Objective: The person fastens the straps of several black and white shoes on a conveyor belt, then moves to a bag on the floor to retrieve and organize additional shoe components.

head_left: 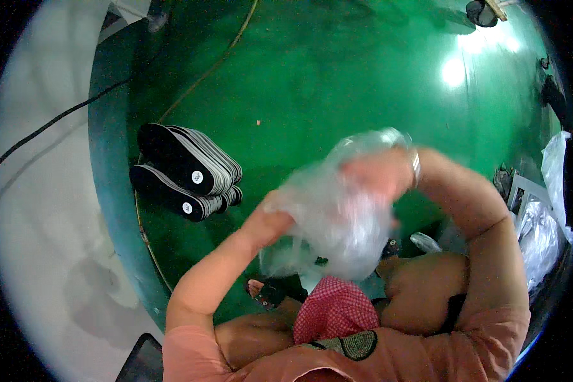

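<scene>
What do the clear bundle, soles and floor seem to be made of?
Clear bundle: probably thin plastic film, being see-through, glossy and rumpled, though blurred. Soles: perhaps foam with matte black fabric tops, judging by dull faces and pale edges. Floor: likely painted or coated, judging by its smooth green sheen and bright reflections.

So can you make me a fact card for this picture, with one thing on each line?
Left hand: the left hand is against the clear plastic, fingers partly hidden
Right hand: the right hand is up at the plastic too, blurry
Plastic: crumpled, see-through, held above the floor
Stacks: two rows of black sole-shaped pieces with pale edges, left of the hands
Stickers: round and white, one on each row's front piece
Floor: green floor
Lap: red-and-white checked cloth
</scene>
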### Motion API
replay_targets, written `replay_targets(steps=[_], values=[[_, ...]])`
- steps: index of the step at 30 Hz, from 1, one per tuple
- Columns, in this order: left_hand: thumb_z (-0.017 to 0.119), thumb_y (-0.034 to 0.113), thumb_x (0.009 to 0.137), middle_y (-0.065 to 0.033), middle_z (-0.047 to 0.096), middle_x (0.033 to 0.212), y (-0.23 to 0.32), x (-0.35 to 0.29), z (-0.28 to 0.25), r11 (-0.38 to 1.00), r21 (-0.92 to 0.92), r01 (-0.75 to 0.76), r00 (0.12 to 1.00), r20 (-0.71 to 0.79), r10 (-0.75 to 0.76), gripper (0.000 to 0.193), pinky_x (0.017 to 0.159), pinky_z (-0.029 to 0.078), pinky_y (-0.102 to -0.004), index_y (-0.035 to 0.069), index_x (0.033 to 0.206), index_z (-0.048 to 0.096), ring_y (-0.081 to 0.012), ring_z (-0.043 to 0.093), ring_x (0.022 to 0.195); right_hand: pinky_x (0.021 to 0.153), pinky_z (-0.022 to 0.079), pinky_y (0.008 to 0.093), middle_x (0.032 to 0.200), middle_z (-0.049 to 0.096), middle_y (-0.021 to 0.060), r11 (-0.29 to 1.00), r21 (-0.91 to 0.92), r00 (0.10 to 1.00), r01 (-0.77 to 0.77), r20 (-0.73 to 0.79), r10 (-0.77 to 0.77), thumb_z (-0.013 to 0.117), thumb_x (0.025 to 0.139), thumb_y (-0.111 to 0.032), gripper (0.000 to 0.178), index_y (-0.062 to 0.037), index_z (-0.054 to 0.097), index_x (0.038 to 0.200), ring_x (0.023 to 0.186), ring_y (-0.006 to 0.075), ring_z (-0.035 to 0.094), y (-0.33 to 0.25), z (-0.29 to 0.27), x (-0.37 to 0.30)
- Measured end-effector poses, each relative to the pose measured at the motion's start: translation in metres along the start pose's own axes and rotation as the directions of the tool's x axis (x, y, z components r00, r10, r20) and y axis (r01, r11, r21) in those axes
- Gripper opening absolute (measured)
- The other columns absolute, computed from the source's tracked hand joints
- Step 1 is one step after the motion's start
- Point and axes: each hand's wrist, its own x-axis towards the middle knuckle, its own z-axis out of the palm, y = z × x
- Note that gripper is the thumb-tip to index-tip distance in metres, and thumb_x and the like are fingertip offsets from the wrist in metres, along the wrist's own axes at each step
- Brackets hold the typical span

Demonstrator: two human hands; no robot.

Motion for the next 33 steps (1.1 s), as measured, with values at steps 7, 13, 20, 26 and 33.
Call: replay_targets(steps=[7,13,20,26,33], values=[[0.058,0.030,0.076,-0.0097,0.056,0.100,0.059,-0.027,-0.019,0.829,-0.558,-0.033,0.865,-0.431,-0.256,0.043,0.078,0.045,-0.0345,0.001,0.107,0.050,-0.0206,0.055,0.092,0.101,0.024,0.0419,0.142,0.010,0.0133,0.924,0.264,0.665,-0.276,-0.641,0.382,0.061,0.072,-0.048,0.090,-0.0032,0.015,0.135,0.125,0.0277,0.026,0.033,-0.023,-0.035],[0.059,0.038,0.074,-0.0096,0.049,0.111,0.063,-0.035,-0.048,0.781,-0.620,-0.075,0.906,-0.369,-0.206,0.058,0.084,0.041,-0.0406,0.004,0.117,0.041,-0.0231,0.048,0.102,0.095,0.032,0.0392,0.128,0.038,0.0137,0.687,0.715,0.875,-0.126,-0.246,0.416,0.065,0.070,-0.034,0.067,-0.0055,0.038,0.125,0.116,0.0258,0.038,0.092,0.068,0.066],[0.061,0.048,0.070,-0.0094,0.042,0.124,0.112,-0.042,-0.079,0.695,-0.681,-0.228,0.946,-0.324,-0.006,0.077,0.090,0.036,-0.0477,0.008,0.129,0.031,-0.0260,0.040,0.113,0.076,0.046,0.0385,0.104,0.059,0.0119,0.840,0.249,0.605,-0.482,-0.599,0.525,0.066,0.064,-0.027,0.050,-0.0129,0.055,0.110,0.093,0.0266,0.056,0.031,0.014,0.035],[0.059,0.040,0.069,-0.0096,0.043,0.122,0.165,-0.042,0.024,0.927,-0.363,0.095,0.871,-0.420,-0.254,0.075,0.088,0.040,-0.0348,0.007,0.129,0.029,-0.0268,0.045,0.109,0.066,0.047,0.0345,0.082,0.061,0.0106,0.886,0.134,0.646,-0.443,-0.638,0.419,0.065,0.064,-0.031,0.039,-0.0092,0.058,0.096,0.076,0.0266,0.057,-0.057,0.072,0.067],[0.048,0.033,0.080,-0.0130,0.056,0.106,0.271,-0.073,0.086,0.535,-0.818,-0.213,0.852,-0.424,-0.308,0.047,0.082,0.045,-0.0425,-0.001,0.113,0.047,-0.0304,0.056,0.093,0.091,0.037,0.0335,0.121,0.041,0.0125,0.612,0.731,0.586,0.303,-0.649,0.485,0.062,0.077,-0.021,0.067,-0.0066,0.025,0.130,0.108,0.0183,0.043,-0.199,0.041,-0.087]])
